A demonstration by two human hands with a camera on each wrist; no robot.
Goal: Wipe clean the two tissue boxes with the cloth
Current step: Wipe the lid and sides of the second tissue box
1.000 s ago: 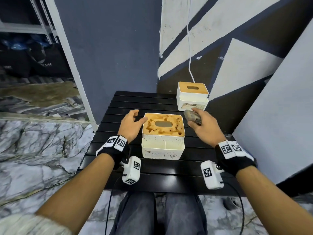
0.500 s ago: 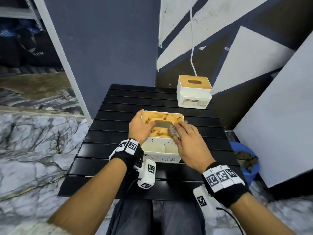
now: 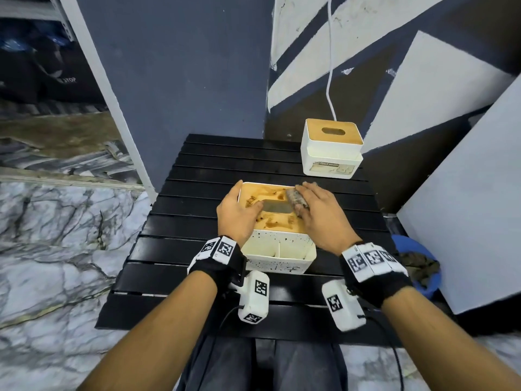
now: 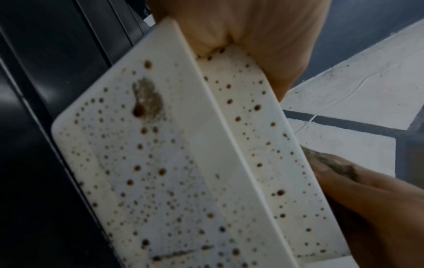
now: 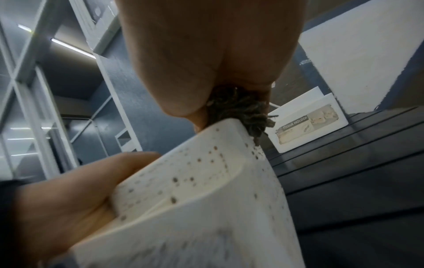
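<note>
The near tissue box (image 3: 277, 253) stands mid-table, its white body speckled brown and its wooden lid (image 3: 277, 218) smeared with brown stains. My left hand (image 3: 239, 204) grips the box's left side, thumb on the lid. My right hand (image 3: 313, 210) holds a crumpled grey-brown cloth (image 3: 296, 198) pressed on the lid's far right corner. The right wrist view shows the cloth (image 5: 238, 110) bulging over the box edge (image 5: 206, 199). The left wrist view shows the spotted side wall (image 4: 183, 163). A second tissue box (image 3: 331, 149) stands at the table's far right.
A black slatted table (image 3: 197, 221) carries both boxes. A blue bowl (image 3: 420, 266) with dark clumps sits on the floor at the right, beside a slanted white panel (image 3: 465, 193). A white cable (image 3: 329, 66) hangs above the far box. Marble floor lies left.
My right hand brought the cloth from beside the box onto the lid, then across to its far right corner. My left hand closed on the box's left side.
</note>
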